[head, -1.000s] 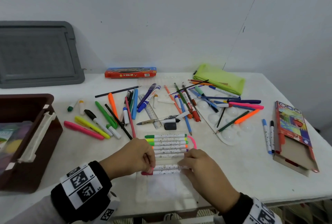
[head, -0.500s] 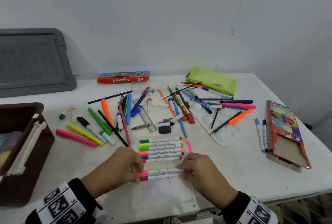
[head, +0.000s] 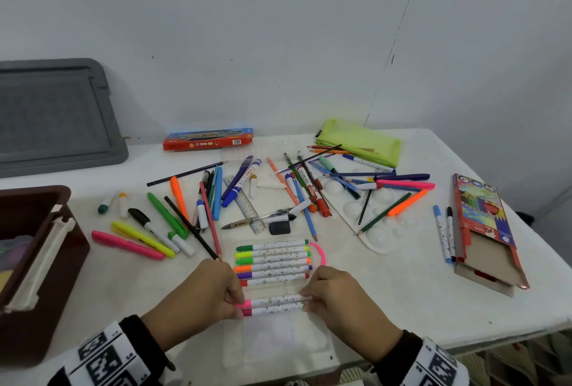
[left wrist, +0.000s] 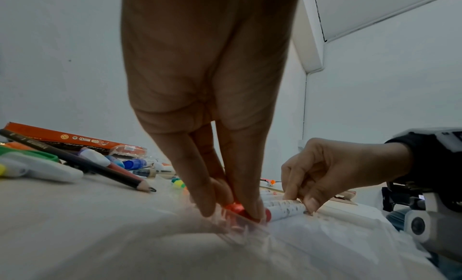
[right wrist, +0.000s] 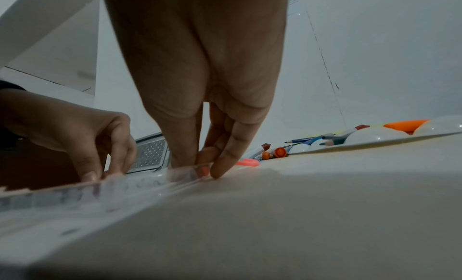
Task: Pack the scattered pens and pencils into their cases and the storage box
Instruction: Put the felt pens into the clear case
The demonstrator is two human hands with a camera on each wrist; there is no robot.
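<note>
A clear plastic marker case (head: 278, 342) lies at the table's front edge. Several white-barrelled markers (head: 272, 262) lie side by side in its far part. Nearer me, two pink-capped markers (head: 272, 305) lie across the case. My left hand (head: 238, 305) pinches their capped ends, and my right hand (head: 307, 299) pinches the other ends. In the left wrist view my left fingers (left wrist: 207, 203) press a red-pink cap (left wrist: 236, 208) against the clear plastic, while the right hand (left wrist: 310, 203) grips the white barrels. The right wrist view has my right fingertips (right wrist: 220, 171) at the case's edge (right wrist: 185, 170).
A brown storage box (head: 46, 277) stands at the left, and its grey lid (head: 55, 116) leans on the wall. Loose pens and pencils (head: 213, 200) cover the middle. At the back are a red pencil tin (head: 207, 139) and a green pouch (head: 359, 141); a white palette (head: 371, 237) and a pencil carton (head: 486, 231) lie right.
Both hands stay at the ends of the two pink markers over the case. The view has tilted a little; nothing else on the table has moved.
</note>
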